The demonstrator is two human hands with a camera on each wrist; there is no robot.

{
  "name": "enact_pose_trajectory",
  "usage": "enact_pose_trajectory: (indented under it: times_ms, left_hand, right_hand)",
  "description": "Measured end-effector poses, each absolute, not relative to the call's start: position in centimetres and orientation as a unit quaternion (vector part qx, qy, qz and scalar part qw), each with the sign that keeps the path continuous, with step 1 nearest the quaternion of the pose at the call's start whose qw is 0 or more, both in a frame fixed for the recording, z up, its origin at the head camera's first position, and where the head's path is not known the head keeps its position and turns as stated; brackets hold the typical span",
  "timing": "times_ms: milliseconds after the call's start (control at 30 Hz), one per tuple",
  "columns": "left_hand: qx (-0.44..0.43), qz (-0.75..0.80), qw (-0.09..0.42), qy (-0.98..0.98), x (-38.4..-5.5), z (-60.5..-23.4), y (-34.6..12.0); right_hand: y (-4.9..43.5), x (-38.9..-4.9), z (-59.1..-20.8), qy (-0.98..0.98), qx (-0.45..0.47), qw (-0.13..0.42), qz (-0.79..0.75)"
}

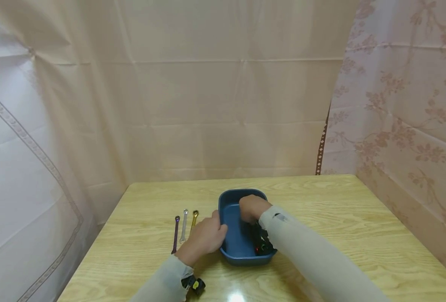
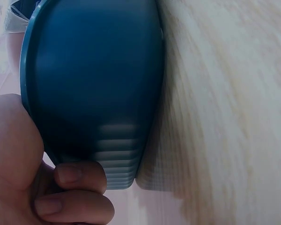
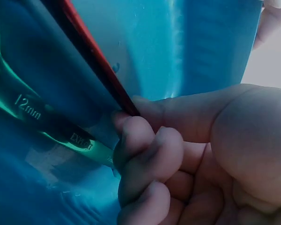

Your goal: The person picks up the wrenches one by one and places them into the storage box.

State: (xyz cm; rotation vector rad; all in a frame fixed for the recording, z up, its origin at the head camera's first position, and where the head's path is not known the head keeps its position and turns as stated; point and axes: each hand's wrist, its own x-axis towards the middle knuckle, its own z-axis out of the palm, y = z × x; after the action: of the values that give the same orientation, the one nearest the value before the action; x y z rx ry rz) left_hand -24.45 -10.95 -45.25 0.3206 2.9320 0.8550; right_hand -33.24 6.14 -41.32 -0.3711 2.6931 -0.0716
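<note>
A deep blue plastic bin [image 1: 233, 224] with rounded corners stands on the table. At its left side, my left hand [image 1: 207, 233] grips the rim, the thumb at the top edge and curled fingers against the outer wall [image 2: 98, 84]. My right hand [image 1: 251, 207] reaches down inside the bin. There it pinches the end of a slim red wrench [image 3: 100, 63] between thumb and fingers. A green wrench [image 3: 33, 112] marked 12mm lies beside it in the bin. My right forearm partly hides the bin's right side and contents in the head view.
Left of the bin, a purple wrench [image 1: 176, 230], a silver wrench [image 1: 184, 226] and a gold wrench [image 1: 194, 218] lie side by side on the wood-grain table [image 1: 139, 235]. My left hand partly covers the gold one. Curtains [image 1: 223, 105] hang behind the table and at both sides.
</note>
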Motion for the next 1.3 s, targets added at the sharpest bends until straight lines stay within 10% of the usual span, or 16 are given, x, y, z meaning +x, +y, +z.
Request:
enact_pose_trajectory:
  times_ms: [1300]
  left_hand:
    - [0.107,0.278,0.034,0.954,-24.5,-45.3,-11.0]
  right_hand:
    - [6.8,-31.8,-40.9,0.975,-0.135,0.173,-0.034]
